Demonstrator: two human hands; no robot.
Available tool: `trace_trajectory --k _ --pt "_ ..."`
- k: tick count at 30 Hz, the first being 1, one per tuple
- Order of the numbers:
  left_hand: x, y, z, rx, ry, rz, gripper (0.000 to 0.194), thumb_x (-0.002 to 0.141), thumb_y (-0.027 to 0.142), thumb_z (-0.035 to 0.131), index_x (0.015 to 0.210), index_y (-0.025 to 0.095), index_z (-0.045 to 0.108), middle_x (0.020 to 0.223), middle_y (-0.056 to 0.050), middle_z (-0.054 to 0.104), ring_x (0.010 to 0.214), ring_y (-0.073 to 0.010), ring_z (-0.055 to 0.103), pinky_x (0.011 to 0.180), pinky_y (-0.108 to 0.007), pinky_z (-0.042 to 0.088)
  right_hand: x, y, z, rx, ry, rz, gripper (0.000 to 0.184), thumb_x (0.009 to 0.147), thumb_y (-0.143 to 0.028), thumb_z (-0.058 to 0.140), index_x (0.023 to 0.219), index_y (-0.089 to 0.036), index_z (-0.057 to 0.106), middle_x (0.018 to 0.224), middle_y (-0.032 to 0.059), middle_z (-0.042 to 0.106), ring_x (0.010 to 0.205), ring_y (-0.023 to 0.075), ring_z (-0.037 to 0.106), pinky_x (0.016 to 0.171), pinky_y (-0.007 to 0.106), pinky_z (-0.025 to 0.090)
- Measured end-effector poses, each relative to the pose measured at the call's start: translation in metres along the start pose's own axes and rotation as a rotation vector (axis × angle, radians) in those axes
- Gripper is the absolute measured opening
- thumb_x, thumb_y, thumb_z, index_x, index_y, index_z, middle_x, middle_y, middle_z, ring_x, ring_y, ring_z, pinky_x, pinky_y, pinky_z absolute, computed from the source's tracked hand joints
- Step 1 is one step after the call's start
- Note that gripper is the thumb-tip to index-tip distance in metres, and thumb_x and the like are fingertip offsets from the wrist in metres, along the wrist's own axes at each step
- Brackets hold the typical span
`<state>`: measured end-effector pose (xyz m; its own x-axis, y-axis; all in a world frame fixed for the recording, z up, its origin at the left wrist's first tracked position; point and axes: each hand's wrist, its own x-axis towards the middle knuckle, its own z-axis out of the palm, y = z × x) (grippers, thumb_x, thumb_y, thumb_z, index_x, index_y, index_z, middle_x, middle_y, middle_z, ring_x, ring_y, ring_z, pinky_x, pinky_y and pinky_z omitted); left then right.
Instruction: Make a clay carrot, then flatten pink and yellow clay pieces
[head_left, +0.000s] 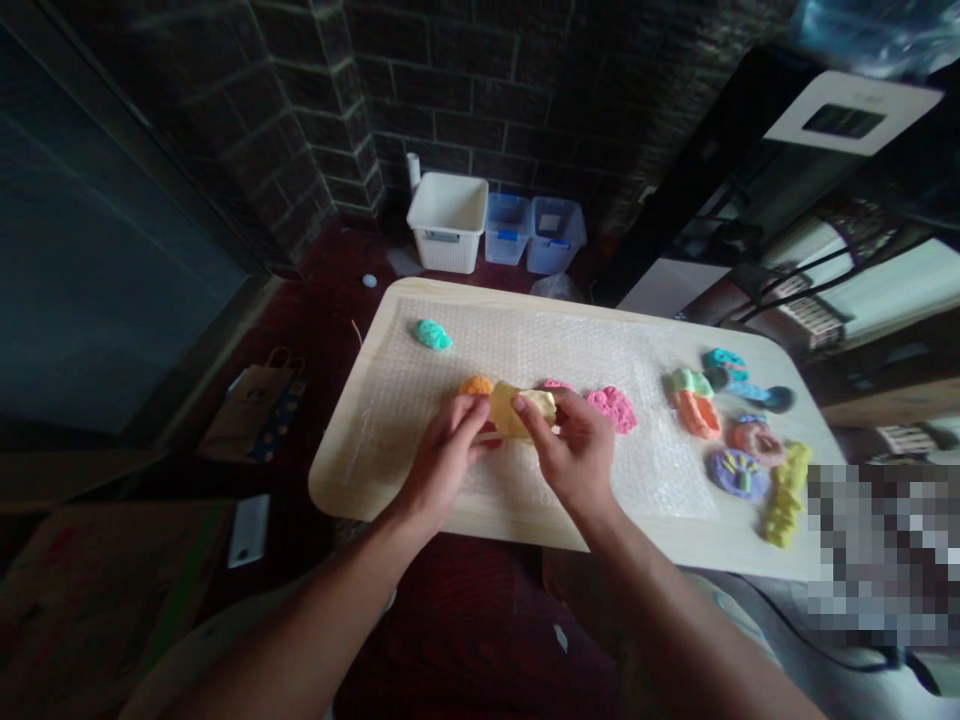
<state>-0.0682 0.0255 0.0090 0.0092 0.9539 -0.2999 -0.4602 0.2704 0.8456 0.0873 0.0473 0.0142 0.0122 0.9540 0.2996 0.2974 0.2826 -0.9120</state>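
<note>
Between my two hands, above the bubble wrap, is a yellow piece of soft clay (508,412), smooth and thin-looking on the left and lumpier and paler on the right. My left hand (450,448) grips its left side between thumb and fingers. On the right side, the thumb of my right hand (576,448) presses onto the pale part, its fingers curled behind. Just beyond my left fingers lies an orange clay lump (476,386). Pink clay (612,409) rests right of my right hand, with another pink bit partly hidden behind it.
Bubble wrap (480,335) covers much of the pale wooden table (341,460). A turquoise lump (433,334) lies far left. At right are several coloured clay shapes, including a purple disc (739,474) and yellow strip (787,495). Behind stand a white bin (448,220) and blue-tinted tubs (555,235).
</note>
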Motion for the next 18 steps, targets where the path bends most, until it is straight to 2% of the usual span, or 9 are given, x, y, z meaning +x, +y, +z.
trace_trajectory --k 2,4,6,7,9,12,14,16,18 --pt "-0.005 0.005 0.003 -0.22 0.005 -0.11 0.052 0.095 0.067 0.058 0.112 0.02 0.072 0.121 -0.013 0.074 0.109 -0.027 0.072 0.093 -0.042 0.059 -0.008 -0.007 0.004 -0.135 0.012 -0.238 0.013 0.098 -0.03 0.072 0.106 -0.023 0.08 0.1 0.0099 0.078 0.092 0.0251 0.071 0.084 0.041 0.058" --pt "-0.009 0.012 0.003 -0.377 -0.042 -0.215 0.068 0.095 0.077 0.044 0.121 0.019 0.071 0.127 -0.017 0.073 0.116 -0.0323 0.071 0.095 -0.048 0.058 -0.016 -0.015 0.009 -0.174 -0.134 -0.446 0.027 0.097 -0.028 0.072 0.123 -0.024 0.078 0.113 0.0129 0.078 0.103 0.029 0.073 0.091 0.046 0.059" --pt "-0.011 0.019 -0.001 -0.472 -0.101 -0.279 0.078 0.094 0.081 0.041 0.132 0.019 0.068 0.131 -0.019 0.072 0.122 -0.0365 0.068 0.098 -0.053 0.056 -0.023 -0.021 0.013 -0.144 -0.296 -0.583 0.044 0.095 -0.039 0.073 0.135 -0.021 0.072 0.126 0.0168 0.075 0.113 0.034 0.071 0.097 0.051 0.058" --pt "-0.011 0.022 -0.003 -0.512 -0.125 -0.297 0.079 0.094 0.081 0.042 0.137 0.019 0.066 0.133 -0.019 0.072 0.126 -0.0378 0.067 0.1 -0.054 0.055 -0.025 -0.023 0.013 -0.12 -0.315 -0.616 0.049 0.096 -0.044 0.069 0.14 -0.021 0.069 0.131 0.0175 0.073 0.117 0.0357 0.07 0.1 0.055 0.056" --pt "-0.012 0.026 -0.007 -0.589 -0.143 -0.312 0.077 0.095 0.078 0.044 0.141 0.019 0.064 0.136 -0.017 0.071 0.132 -0.0393 0.063 0.106 -0.055 0.051 -0.025 -0.025 0.01 -0.083 -0.228 -0.631 0.056 0.101 -0.049 0.053 0.149 -0.02 0.062 0.136 0.0179 0.068 0.124 0.0376 0.066 0.104 0.059 0.053" --pt "-0.015 0.022 -0.002 -0.681 -0.141 -0.357 0.073 0.096 0.072 0.049 0.139 0.015 0.064 0.14 -0.018 0.069 0.14 -0.041 0.057 0.114 -0.055 0.046 -0.023 -0.026 0.008 -0.162 -0.115 -0.488 0.065 0.107 -0.053 0.038 0.162 -0.019 0.045 0.158 0.0181 0.052 0.145 0.0397 0.05 0.117 0.065 0.042" --pt "-0.018 0.013 0.008 -0.692 -0.141 -0.374 0.072 0.097 0.071 0.049 0.14 0.015 0.064 0.144 -0.017 0.068 0.145 -0.0407 0.053 0.118 -0.054 0.044 -0.024 -0.026 0.015 -0.256 -0.232 -0.435 0.074 0.109 -0.058 0.033 0.168 -0.014 0.033 0.172 0.02 0.034 0.158 0.0407 0.034 0.126 0.066 0.031" --pt "-0.021 0.004 0.019 -0.664 -0.154 -0.334 0.072 0.099 0.071 0.044 0.145 0.019 0.062 0.149 -0.014 0.065 0.15 -0.0383 0.048 0.123 -0.052 0.04 -0.028 -0.024 0.026 -0.355 -0.372 -0.443 0.078 0.108 -0.06 0.033 0.167 -0.009 0.032 0.17 0.0225 0.039 0.161 0.0415 0.028 0.129 0.067 0.025" --pt "-0.023 -0.005 0.027 -0.586 -0.171 -0.26 0.074 0.097 0.074 0.044 0.149 0.023 0.06 0.153 -0.011 0.062 0.155 -0.0376 0.043 0.126 -0.05 0.037 -0.033 -0.024 0.036 -0.394 -0.425 -0.423 0.081 0.108 -0.061 0.029 0.166 -0.005 0.034 0.167 0.0235 0.044 0.161 0.0391 0.03 0.131 0.064 0.024"
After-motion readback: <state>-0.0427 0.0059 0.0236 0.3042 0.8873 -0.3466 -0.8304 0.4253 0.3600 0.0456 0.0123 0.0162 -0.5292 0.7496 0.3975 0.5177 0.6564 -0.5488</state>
